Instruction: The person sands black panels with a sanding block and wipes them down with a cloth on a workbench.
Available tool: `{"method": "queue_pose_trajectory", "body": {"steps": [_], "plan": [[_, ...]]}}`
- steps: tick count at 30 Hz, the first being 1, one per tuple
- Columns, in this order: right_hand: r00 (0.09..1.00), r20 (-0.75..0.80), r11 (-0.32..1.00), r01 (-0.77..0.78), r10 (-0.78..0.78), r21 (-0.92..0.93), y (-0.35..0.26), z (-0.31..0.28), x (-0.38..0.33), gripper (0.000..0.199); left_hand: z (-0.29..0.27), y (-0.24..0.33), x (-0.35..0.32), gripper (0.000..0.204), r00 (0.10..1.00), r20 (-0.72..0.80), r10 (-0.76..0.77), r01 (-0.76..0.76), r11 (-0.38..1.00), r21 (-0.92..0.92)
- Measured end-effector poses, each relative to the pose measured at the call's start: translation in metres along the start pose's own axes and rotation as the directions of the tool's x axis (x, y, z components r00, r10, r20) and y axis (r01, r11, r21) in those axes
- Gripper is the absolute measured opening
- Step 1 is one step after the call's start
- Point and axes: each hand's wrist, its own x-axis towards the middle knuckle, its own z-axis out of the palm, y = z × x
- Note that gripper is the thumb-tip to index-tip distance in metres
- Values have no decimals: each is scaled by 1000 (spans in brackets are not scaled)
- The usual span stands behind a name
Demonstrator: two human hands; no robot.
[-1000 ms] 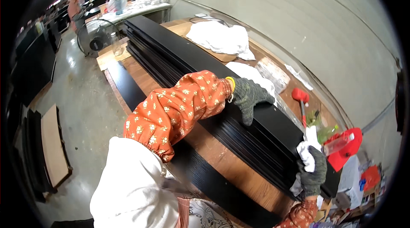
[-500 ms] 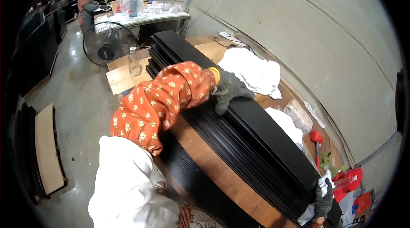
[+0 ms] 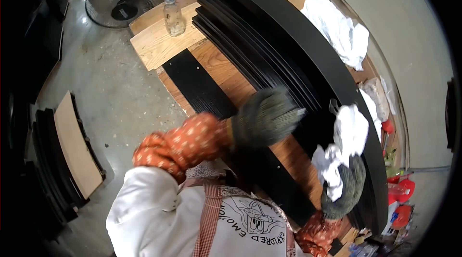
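Observation:
My left hand [image 3: 267, 117], in a dark grey knit glove, is over a single black board [image 3: 195, 81] lying on the wood-grain table. Motion smears its fingers, which point toward a stack of black boards [image 3: 269, 50]; a small pale spot shows at their tips. Lower right, my right hand [image 3: 345, 187], gloved alike, is closed round a crumpled white cloth [image 3: 350, 129]. Part of the cloth hangs out beside the thumb. The hand is over the near part of the stack, whose top board [image 3: 308, 40] is wide and smooth.
A lidded glass jar [image 3: 174, 16] stands on the table's far left corner, with a fan [image 3: 125, 11] beyond. White cloths [image 3: 337, 31] lie between stack and wall. More boards [image 3: 79, 146] lean on the floor at left. Red items [image 3: 402, 189] sit at right.
My left hand has left the top of the stack and drawn back toward me. My right hand has moved inward with the white cloth. The view has shifted, showing the single board more fully.

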Motion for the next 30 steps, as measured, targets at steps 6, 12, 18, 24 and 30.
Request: {"method": "queue_pose_trajectory", "body": {"steps": [6,12,18,24,30], "plan": [[786,189,782,-613,589,110,-34,21,-119,44,-83,25,26,25,793,576,196,103,890,-444],[720,547,825,-557,427,89,-53,98,-150,70,-81,23,-11,44,626,725,289,27,920,-390],[12,-153,92,-842,988,532,64,-7,-423,57,-73,28,-18,45,626,669,401,-55,878,-475],[304,-261,189,-902,916,-387,92,-48,-429,52,-61,130,-33,48,616,724,310,-75,938,-339],[348,25,348,-937,937,-25,124,-18,-453,51,-32,303,-25,51,623,664,414,-125,891,-437]]}}
